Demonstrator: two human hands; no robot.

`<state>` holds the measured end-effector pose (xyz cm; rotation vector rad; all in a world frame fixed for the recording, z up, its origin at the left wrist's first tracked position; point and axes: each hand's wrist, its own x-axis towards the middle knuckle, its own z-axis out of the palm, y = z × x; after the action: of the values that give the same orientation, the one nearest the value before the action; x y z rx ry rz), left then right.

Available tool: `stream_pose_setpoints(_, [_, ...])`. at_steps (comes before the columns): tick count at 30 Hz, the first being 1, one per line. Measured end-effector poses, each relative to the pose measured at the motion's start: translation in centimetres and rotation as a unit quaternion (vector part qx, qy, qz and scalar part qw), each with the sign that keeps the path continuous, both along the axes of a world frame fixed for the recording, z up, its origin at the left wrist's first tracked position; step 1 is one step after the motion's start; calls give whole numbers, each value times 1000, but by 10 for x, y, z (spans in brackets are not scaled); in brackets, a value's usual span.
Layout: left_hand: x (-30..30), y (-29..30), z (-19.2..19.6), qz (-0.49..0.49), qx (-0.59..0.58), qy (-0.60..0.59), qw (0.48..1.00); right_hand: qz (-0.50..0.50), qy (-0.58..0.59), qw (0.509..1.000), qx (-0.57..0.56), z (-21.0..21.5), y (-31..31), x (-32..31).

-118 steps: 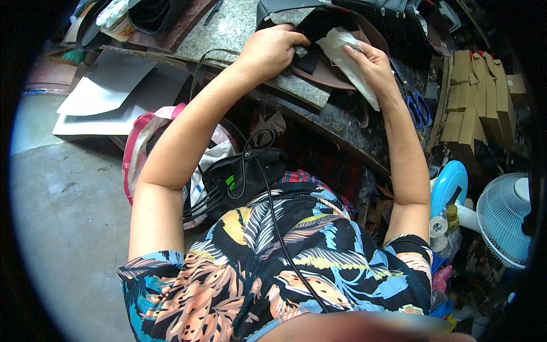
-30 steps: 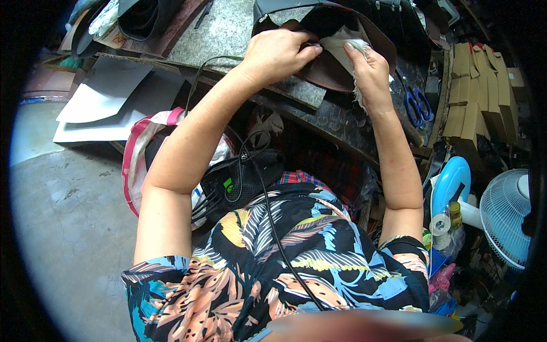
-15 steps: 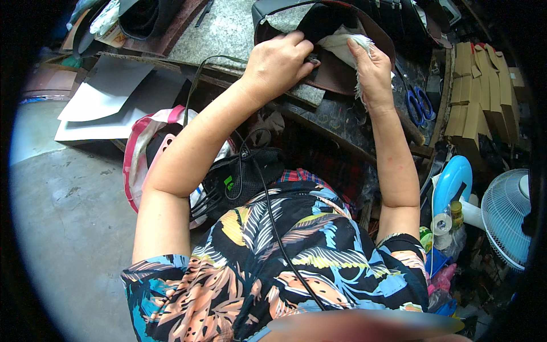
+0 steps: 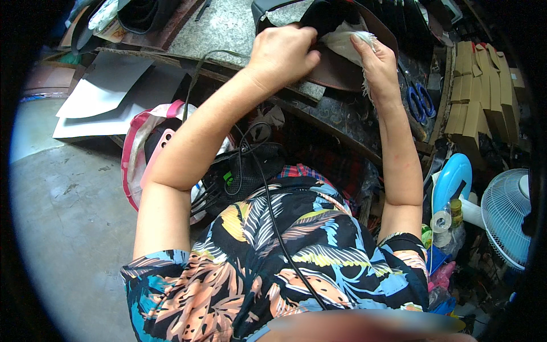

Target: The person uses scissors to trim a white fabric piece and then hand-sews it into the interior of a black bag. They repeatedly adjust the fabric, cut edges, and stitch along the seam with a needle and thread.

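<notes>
Between right fingers [image 4: 363, 49], white cloth [image 4: 342, 45].

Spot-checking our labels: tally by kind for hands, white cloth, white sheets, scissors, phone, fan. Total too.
Hands: 2, left hand and right hand
Cloth: 1
Sheets: 2, overlapping
Scissors: 1 pair
Phone: 1
Fan: 1
Total: 8

Frayed wht cloth [image 4: 345, 45] is contrasting w/ dk-brn curved leathery piece [image 4: 342, 78]
Blk short-sleeved shirt [image 4: 279, 245] is showing peach, blue & yellow leaf print; flat stone-like slab [image 4: 222, 37] is showing speckled gry.
</notes>
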<state>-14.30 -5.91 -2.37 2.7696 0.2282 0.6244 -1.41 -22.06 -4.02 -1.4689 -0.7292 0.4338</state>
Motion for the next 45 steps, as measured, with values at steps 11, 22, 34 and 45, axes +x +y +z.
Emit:
stream_pose_setpoints(11, [1, 19, -4, -44, -26, 24, 998, -16, -64, 997, -30, -2, -1, -2])
stream_pose_setpoints(22, [12, 14, -5, -9, 17, 45, 999, -115, -471, 821, -301, -1, 20, -11])
stream_pose_setpoints(34, [6, 11, -4, -33, -11, 20, 999, -62, -382, 842, -374, -4, 30, 1])
stream_pose_setpoints(45, [7, 13, -8, -5, -9, 20, 1000, -66, -190, 953, -228, -22, 24, 24])
